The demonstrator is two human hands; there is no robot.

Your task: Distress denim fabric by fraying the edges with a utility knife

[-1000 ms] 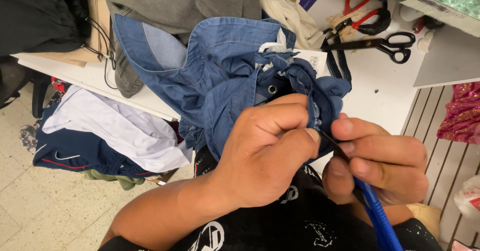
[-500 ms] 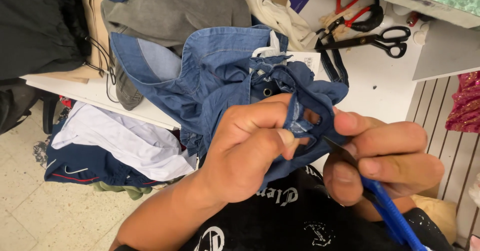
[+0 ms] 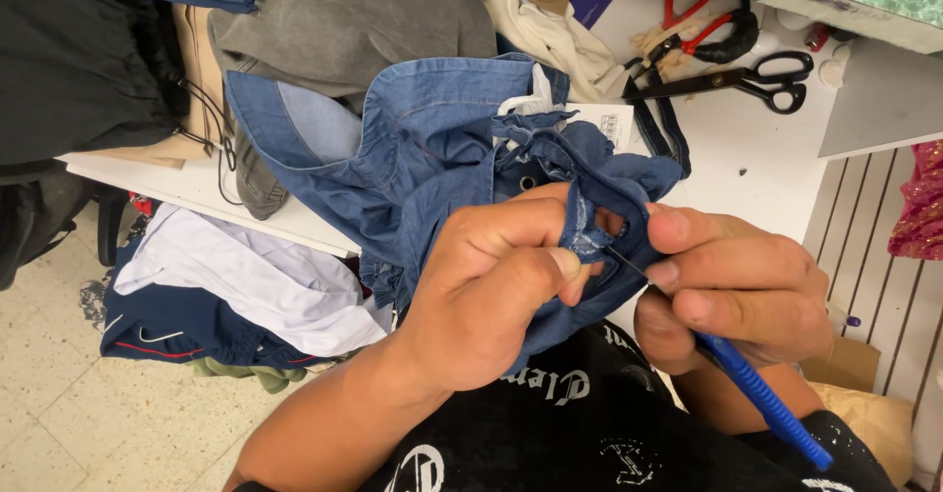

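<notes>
Denim garment (image 3: 442, 158) now bunched tighter between hands.

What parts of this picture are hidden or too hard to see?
All in the head view:
- The metal tip of the blue-handled tool: it runs into the denim garment and is too thin to make out.
- The tool's grip: wrapped by the right hand.
- The spot being worked on: partly behind the left hand thumb.
- The red-handled scissors: blades hidden under the black scissors.
</notes>
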